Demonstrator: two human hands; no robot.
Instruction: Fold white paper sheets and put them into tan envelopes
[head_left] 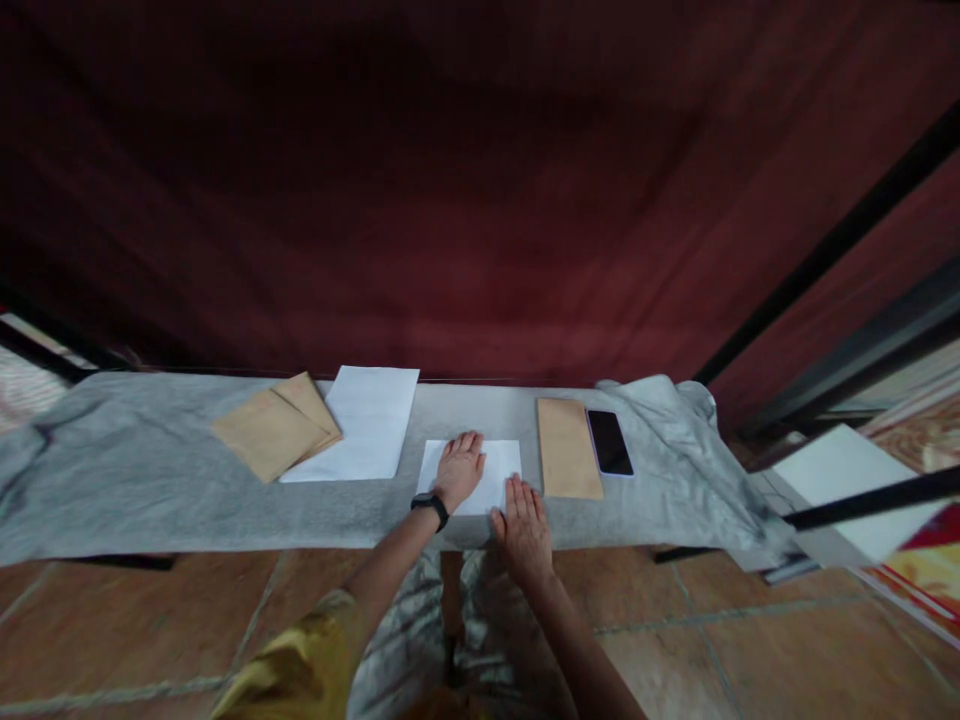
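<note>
A small white sheet of paper (496,462), which may be folded, lies on the grey cloth in front of me. My left hand (460,470) rests flat on its middle, fingers stretched out, with a dark band on the wrist. Along the lower right edge of the paper, my right hand (523,528) lies flat with extended fingers, partly over the cloth. To the right of it is a brown envelope (570,448), and beside that a dark-screened phone (610,442). Part of the white paper is hidden under both hands.
Larger white paper (371,420) lies to the left, with several brown envelopes (274,430) overlapping its corner. Grey cloth (172,510) covers the narrow bench and is bunched at the right end. A dark red curtain (480,250) hangs behind; black metal bars (832,240) stand at right.
</note>
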